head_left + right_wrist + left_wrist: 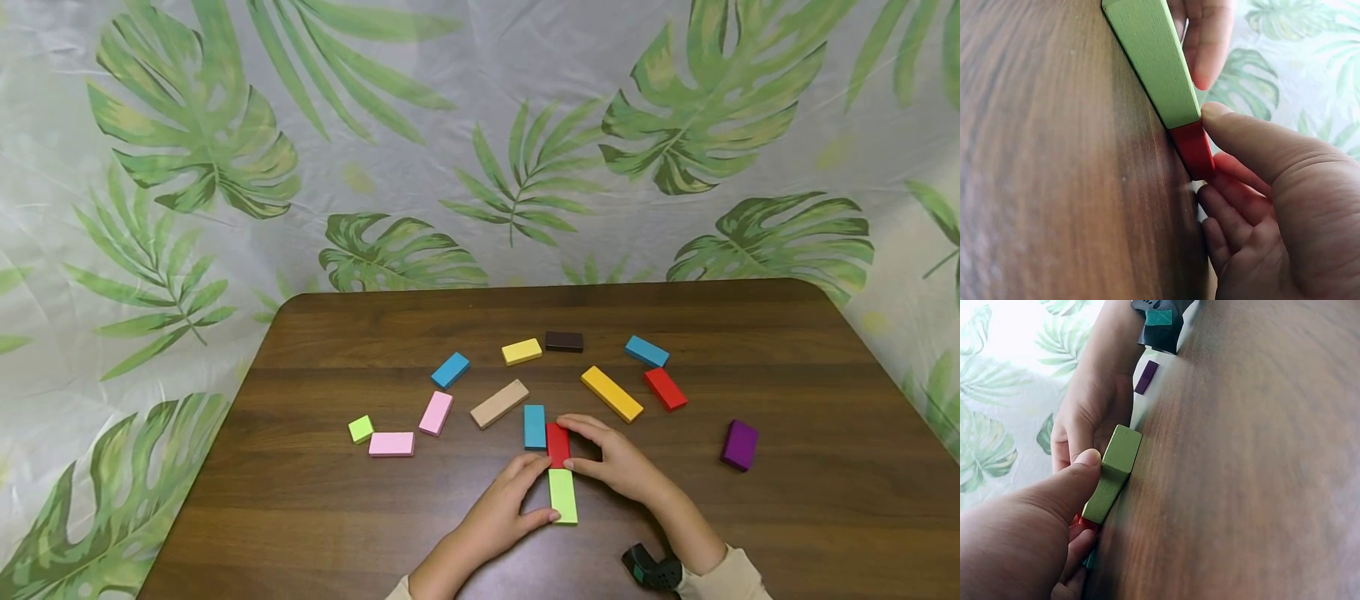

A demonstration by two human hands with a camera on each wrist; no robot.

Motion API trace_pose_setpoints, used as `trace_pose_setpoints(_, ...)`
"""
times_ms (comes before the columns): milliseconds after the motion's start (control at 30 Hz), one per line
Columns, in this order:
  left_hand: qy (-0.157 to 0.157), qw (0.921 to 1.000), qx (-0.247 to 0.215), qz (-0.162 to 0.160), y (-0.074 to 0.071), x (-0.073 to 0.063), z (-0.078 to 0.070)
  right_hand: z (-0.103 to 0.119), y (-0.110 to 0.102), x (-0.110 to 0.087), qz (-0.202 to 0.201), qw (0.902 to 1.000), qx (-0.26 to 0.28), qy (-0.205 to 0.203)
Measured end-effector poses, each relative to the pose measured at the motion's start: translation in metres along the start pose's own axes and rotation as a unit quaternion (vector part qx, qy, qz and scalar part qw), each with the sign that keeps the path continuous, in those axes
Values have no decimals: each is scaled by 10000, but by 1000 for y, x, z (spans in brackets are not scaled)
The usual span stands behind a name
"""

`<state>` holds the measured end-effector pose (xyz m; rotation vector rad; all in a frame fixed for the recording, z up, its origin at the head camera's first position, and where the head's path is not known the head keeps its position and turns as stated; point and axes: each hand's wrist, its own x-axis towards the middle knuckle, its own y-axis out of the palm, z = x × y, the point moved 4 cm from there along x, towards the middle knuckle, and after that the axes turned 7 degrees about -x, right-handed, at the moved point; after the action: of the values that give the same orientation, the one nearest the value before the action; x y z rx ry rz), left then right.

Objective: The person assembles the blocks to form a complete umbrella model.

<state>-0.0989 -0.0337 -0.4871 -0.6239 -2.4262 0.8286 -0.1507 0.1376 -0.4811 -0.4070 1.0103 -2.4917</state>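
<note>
A light green block (563, 497) and a red block (558, 445) lie flat, end to end, on the wooden table. A blue block (535, 427) lies beside the red one, on its left. My left hand (504, 506) holds the green block from the left, thumb near its close end and fingertips by the joint with the red block. With the right hand (624, 463) I grip the red block, index finger at its far end and thumb by the joint. The right wrist view shows the green block (1154, 62) meeting the red block (1192, 150).
Around lie pink blocks (392, 444), a small green block (361, 429), a tan block (499, 404), yellow blocks (612, 393), a dark block (564, 342), another red block (666, 389) and a purple block (740, 445). A patterned cloth (517, 150) hangs behind the table (840, 500).
</note>
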Motion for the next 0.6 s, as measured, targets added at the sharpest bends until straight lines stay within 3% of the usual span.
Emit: trace_pose_setpoints(600, 75, 9999, 44, 62, 1, 0, 1, -1, 1, -8, 19, 9998, 75, -202)
